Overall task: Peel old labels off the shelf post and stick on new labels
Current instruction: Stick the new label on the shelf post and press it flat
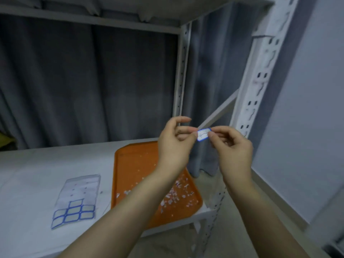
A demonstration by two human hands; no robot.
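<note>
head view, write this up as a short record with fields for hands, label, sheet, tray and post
left hand: pinches the left end of the label
right hand: pinches its right end
label: white, blue border, handwritten mark, held in the air
shelf post: beside the label, not touching it
label sheet: flat on the shelf, blue-bordered blanks in its lower rows
tray: orange, strewn with paper scraps

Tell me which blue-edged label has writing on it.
The label pinched between the left hand and right hand; it bears handwriting, while those on the sheet look blank.
</note>
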